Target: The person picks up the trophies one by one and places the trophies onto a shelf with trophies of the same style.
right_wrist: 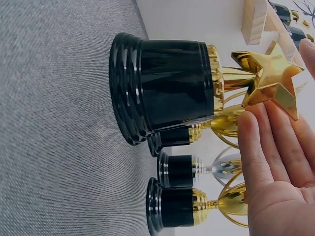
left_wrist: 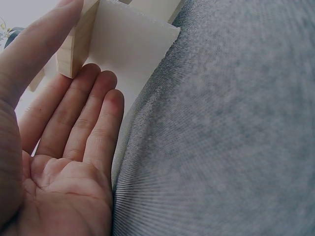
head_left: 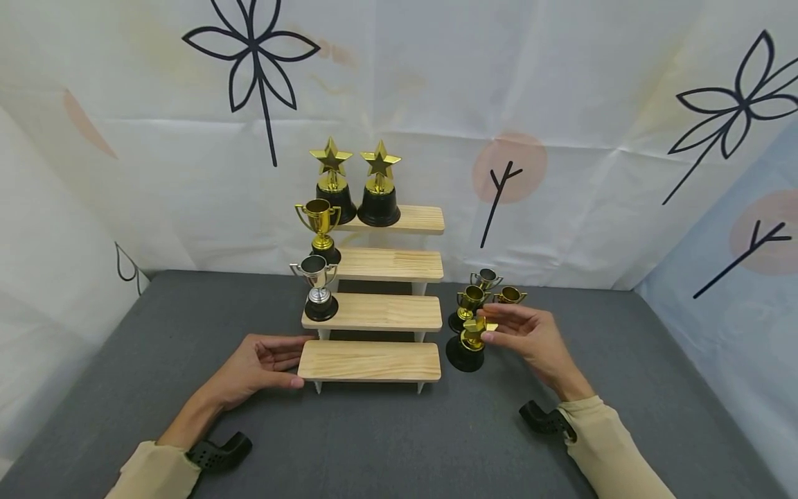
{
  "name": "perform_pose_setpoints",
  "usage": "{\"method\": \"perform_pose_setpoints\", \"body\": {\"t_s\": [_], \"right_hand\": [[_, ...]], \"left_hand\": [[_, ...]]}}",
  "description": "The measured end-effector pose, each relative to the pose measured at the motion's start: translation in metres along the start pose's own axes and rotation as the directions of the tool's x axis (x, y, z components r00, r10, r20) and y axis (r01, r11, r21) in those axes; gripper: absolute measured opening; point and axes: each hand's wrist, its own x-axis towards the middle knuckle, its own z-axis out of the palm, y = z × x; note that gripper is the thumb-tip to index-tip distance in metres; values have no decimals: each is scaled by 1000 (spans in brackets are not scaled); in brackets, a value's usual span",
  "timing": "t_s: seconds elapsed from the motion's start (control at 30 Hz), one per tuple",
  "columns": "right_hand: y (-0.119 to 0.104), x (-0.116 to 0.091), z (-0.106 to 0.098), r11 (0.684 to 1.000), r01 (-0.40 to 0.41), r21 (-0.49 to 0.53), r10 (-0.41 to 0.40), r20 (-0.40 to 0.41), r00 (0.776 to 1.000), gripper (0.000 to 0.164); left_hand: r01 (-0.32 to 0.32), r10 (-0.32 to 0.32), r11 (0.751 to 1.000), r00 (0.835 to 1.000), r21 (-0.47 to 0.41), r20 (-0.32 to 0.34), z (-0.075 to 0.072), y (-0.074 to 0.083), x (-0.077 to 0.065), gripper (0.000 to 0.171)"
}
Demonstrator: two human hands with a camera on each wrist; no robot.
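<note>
While the left hand (head_left: 264, 367) touches the shelf (head_left: 374, 312), fingers loose, the right hand (head_left: 526, 339) frames the trophy (head_left: 469, 348) ungripped, upright on the bench (head_left: 374, 443). Probably light, stiff plastic (shiny, so likely slippery); pinch the stem (right_wrist: 237, 77) or grip the base (right_wrist: 172, 81).

Behind your table (head_left: 374, 450), you face a white backdrop (head_left: 424, 83). Above the table's left half it shows a dark flower (head_left: 252, 45); above the right half, a tree (head_left: 497, 190) on a pink disc (head_left: 530, 159). Beyond the table's right edge you see another flower (head_left: 742, 105) and another tree (head_left: 754, 244).
</note>
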Motion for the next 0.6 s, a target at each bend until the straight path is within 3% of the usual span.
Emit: {"method": "perform_pose_setpoints", "body": {"t_s": [0.6], "right_hand": [[8, 0, 5, 999, -42, -25, 43, 21, 999, 51]], "left_hand": [[4, -4, 1000, 1000, 6, -1, 0, 1, 0, 71]]}}
